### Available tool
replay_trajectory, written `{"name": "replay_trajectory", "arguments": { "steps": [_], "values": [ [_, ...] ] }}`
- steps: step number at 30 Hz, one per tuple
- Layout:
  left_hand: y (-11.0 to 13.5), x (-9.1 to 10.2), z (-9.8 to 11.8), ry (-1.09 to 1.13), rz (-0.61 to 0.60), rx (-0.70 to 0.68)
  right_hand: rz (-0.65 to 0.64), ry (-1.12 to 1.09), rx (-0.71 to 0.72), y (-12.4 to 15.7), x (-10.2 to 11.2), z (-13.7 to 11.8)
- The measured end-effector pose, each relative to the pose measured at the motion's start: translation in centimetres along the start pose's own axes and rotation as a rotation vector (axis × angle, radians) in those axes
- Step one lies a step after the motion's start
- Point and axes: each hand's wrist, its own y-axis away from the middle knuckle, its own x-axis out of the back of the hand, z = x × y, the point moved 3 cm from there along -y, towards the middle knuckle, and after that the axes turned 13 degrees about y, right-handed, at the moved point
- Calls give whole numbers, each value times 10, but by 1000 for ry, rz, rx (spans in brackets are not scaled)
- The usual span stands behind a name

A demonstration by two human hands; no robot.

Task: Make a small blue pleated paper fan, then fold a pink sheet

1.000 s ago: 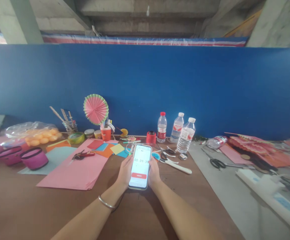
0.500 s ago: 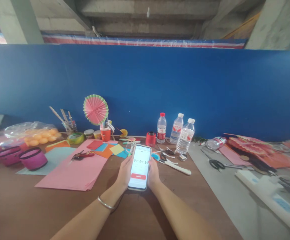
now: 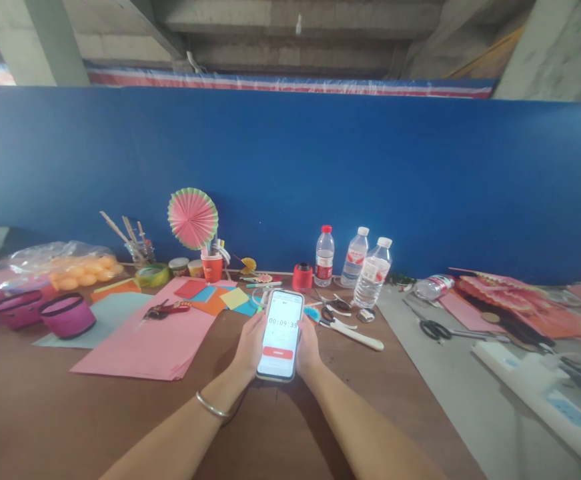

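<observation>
I hold a white smartphone (image 3: 282,333) upright over the brown table (image 3: 45,413) with both hands. Its lit screen shows a timer reading and a red button. My left hand (image 3: 248,347), with a silver bangle on its wrist, grips the phone's left edge. My right hand (image 3: 308,348) grips its right edge. Just beyond the phone lie small coloured paper squares (image 3: 220,298) and a pair of scissors with white handles (image 3: 353,332).
A stack of pink paper (image 3: 155,337) with red-handled scissors (image 3: 166,309) lies to the left, beside purple baskets (image 3: 67,315) and a bag of orange balls (image 3: 77,272). Three water bottles (image 3: 354,261), an orange cup (image 3: 212,267) and a pink paper fan (image 3: 193,218) stand by the blue wall. Black scissors (image 3: 435,327) lie right.
</observation>
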Motion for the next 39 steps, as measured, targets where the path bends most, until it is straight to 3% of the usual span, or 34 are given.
{"name": "replay_trajectory", "arguments": {
  "steps": [25, 32, 39],
  "values": [
    [-1, -1, 2, 32, 56, 20, -4, 13, -48, -2, 2, 6],
    [-13, 15, 6, 59, 114, -17, -114, 112, -79, 4, -9, -4],
    [-23, 34, 12, 65, 246, -22, -318, 208, -89, 13, -19, -3]
  ]
}}
